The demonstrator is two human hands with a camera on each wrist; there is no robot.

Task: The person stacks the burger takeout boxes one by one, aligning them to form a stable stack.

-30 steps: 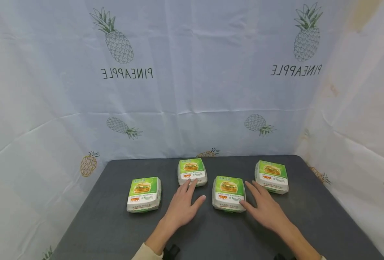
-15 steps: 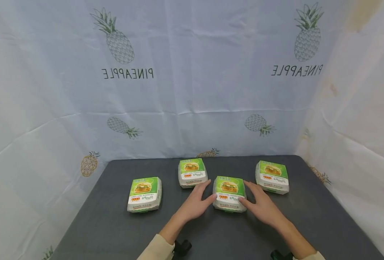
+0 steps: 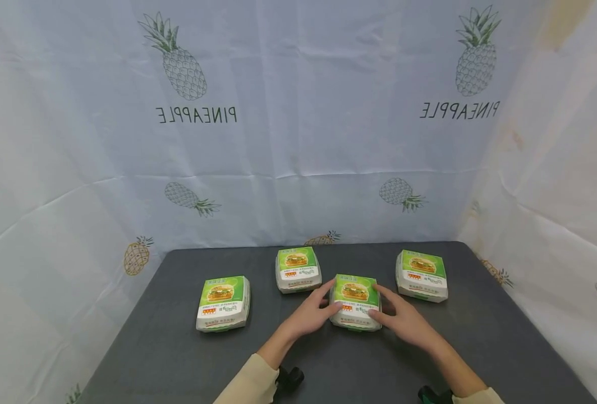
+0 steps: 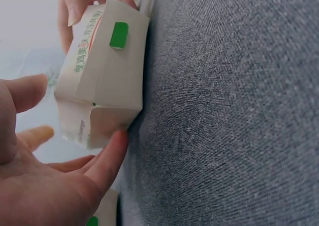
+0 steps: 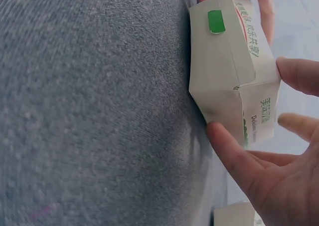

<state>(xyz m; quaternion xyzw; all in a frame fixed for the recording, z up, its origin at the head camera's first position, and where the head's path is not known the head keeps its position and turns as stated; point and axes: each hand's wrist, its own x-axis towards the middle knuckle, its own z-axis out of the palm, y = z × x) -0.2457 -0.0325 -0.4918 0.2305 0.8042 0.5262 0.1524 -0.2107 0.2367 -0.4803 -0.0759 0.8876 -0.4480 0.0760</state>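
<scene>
A white and green cardboard burger box (image 3: 354,292) sits on the dark table between my two hands. At its left side is my left hand (image 3: 310,315), thumb over the near left corner. In the left wrist view one fingertip of that hand reaches the lower edge of the box (image 4: 107,71), while the thumb stands apart from it. My right hand (image 3: 405,321) flanks the opposite side, fingers extended along it. The right wrist view has its thumb tip at the top edge of the box (image 5: 224,61) and a fingertip at the lower side. The lid is closed.
Three similar burger boxes stand around: one at the left (image 3: 223,303), one at the back middle (image 3: 298,269) just beyond my left hand, one at the back right (image 3: 422,275). Pineapple-print curtain (image 3: 298,140) hangs behind the dark table (image 3: 162,359).
My left hand has moved right, from in front of the back middle box to the left side of the nearer box. My right hand has shifted slightly left, closer to that box.
</scene>
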